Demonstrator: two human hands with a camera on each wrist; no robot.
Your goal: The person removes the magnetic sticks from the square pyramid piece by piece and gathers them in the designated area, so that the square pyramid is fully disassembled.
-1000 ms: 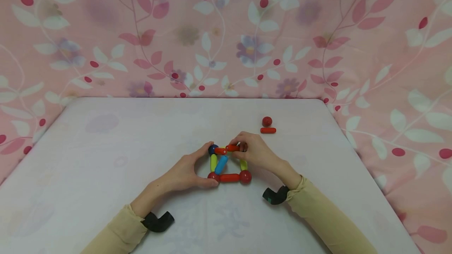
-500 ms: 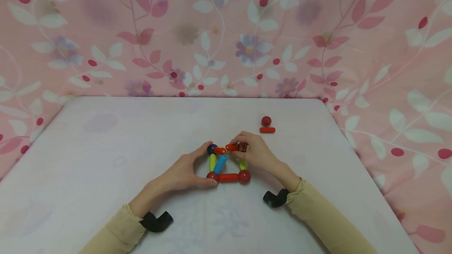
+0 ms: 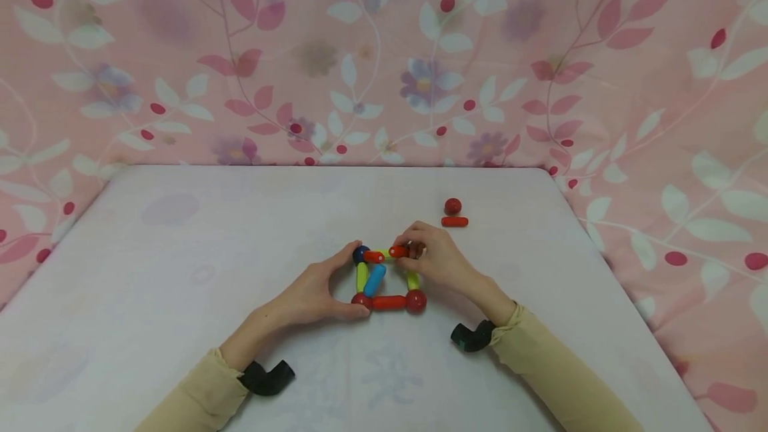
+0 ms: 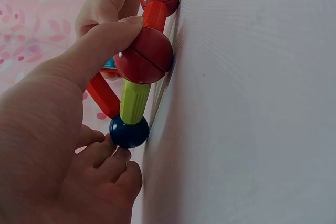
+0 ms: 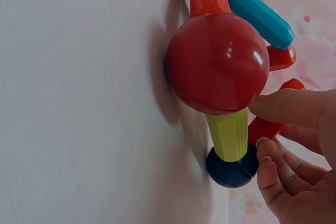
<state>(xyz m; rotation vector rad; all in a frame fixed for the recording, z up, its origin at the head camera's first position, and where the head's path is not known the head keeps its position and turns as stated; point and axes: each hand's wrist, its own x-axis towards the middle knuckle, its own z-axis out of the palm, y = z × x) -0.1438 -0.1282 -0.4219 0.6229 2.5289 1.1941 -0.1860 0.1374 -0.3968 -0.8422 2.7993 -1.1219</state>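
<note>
A square frame of magnetic balls and rods lies on the table, with red balls near me and dark blue ones at the far corners. My left hand (image 3: 306,293) holds its left side, thumb on the near-left red ball (image 4: 144,56) and fingers at the dark blue ball (image 4: 129,132). A light blue rod (image 3: 375,280) slants up from the near-left corner; another red rod (image 3: 373,257) rises from the far-left one. At the far-right corner, my right hand (image 3: 441,255) pinches a tilted red rod (image 5: 266,128), its lower end at the dark blue ball (image 5: 231,167).
Beyond my right hand lie a loose red ball (image 3: 453,206) and a red rod (image 3: 455,222). Black curved pieces (image 3: 268,377) stick out at both cuffs. Patterned pink cloth (image 3: 384,59) hangs behind the white table (image 3: 240,205).
My right hand has shifted slightly right with the red rod, so the gap between the tips of the two raised red rods has widened. The left hand keeps its hold.
</note>
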